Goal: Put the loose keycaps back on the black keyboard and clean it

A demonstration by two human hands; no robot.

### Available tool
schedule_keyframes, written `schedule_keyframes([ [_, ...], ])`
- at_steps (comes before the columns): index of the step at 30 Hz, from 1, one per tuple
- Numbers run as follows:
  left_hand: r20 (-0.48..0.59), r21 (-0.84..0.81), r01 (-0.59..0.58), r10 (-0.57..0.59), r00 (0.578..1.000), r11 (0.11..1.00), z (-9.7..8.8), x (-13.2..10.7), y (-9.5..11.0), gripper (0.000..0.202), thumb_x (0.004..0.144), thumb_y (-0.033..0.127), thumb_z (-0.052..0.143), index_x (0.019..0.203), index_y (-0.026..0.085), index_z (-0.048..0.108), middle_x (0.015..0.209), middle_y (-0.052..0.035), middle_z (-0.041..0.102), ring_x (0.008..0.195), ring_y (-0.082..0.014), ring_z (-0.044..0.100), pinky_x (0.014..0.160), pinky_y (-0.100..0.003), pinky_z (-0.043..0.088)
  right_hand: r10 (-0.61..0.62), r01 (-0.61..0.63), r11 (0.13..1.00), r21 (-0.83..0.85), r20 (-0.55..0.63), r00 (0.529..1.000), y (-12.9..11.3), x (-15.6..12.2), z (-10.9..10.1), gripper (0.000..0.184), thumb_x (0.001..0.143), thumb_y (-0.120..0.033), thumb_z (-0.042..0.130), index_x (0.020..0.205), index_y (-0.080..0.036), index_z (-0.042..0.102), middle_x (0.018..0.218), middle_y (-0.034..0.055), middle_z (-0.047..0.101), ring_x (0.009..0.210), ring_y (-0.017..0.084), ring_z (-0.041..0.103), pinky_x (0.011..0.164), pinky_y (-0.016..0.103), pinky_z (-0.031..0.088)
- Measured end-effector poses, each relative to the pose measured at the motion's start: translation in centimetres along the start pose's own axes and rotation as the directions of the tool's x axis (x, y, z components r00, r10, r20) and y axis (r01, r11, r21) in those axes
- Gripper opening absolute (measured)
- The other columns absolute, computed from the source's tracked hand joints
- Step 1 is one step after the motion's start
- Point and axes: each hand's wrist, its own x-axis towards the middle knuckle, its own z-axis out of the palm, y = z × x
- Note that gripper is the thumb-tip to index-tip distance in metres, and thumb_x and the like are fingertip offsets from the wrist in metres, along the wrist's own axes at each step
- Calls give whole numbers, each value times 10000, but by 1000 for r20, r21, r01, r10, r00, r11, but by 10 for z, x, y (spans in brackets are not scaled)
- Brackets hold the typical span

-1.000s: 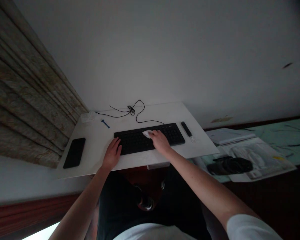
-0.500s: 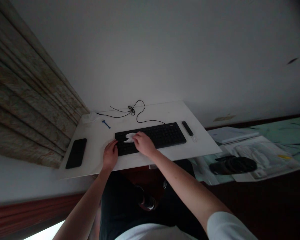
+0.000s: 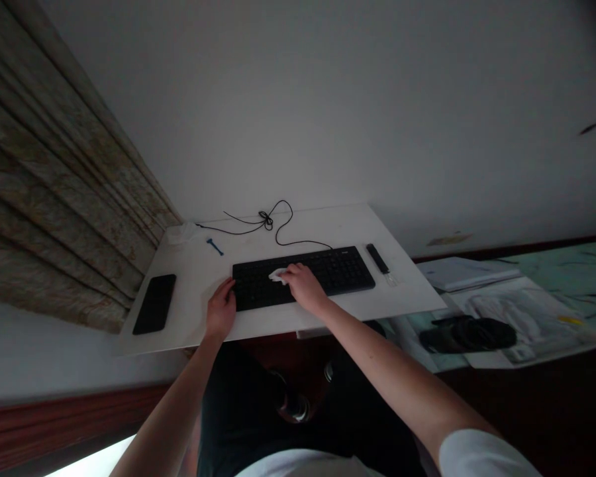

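A black keyboard (image 3: 350, 273) lies on the white table (image 3: 258, 326), its cable running to the back. My left hand (image 3: 222, 310) grips the keyboard's left end, fingers on the edge. In my right hand (image 3: 304, 285) a crumpled white tissue (image 3: 277, 275) is pinched, pressed on the keys left of the middle. Part of the keyboard is hidden under my right hand. To the right of the keyboard lies a black-handled brush (image 3: 377, 258) with a pale, clear end. A small blue tool (image 3: 215, 247) rests behind the keyboard's left end.
A black phone (image 3: 154, 303) lies at the table's left. The tied cable (image 3: 265, 220) and a clear plastic piece (image 3: 181, 233) are at the back. A curtain (image 3: 79, 165) hangs at left. Right of the table, a lower surface holds a black camera-like object (image 3: 468, 334) and a white box (image 3: 467, 271).
My right hand has slid the tissue to the right across the keys. My left hand stays at the keyboard's left end. The whole view has shifted slightly.
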Motion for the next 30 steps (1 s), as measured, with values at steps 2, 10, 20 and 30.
schedule_keyframes([
  [2,-2,-5,2,-2,1000,1000,0,0,-1,390,935,204,445,1249,238,675,1351,-61,662,1267,-239,615,1151,-504,461,47,-49,996,-75,-26,999,37,-21,-14,422,893,-23,490,1143,-244,748,1058,81,693,1018,252,541,898,389,397],
  [10,40,5,14,-14,999,1000,-3,-4,-4,390,920,281,515,1283,254,657,1288,-75,692,1212,-282,639,1134,-542,455,206,-241,963,-122,-244,948,129,-91,-43,379,922,-104,467,1153,-212,748,1147,110,719,1058,258,626,980,418,453],
  [20,185,138,-65,39,982,988,1,1,-1,868,737,484,780,1480,186,445,1462,-175,547,1363,-358,510,1161,-557,386,404,-373,915,155,-390,828,90,-68,-14,225,918,-136,483,967,-175,699,1035,110,706,938,242,669,885,393,517],
  [30,54,-25,110,-108,993,994,-3,1,0,405,924,216,430,1239,190,683,1302,-94,688,1234,-253,628,1132,-464,454,-169,189,943,273,-97,981,-89,36,53,379,920,-22,465,1179,-196,680,1220,74,709,1199,197,621,1036,322,468],
])
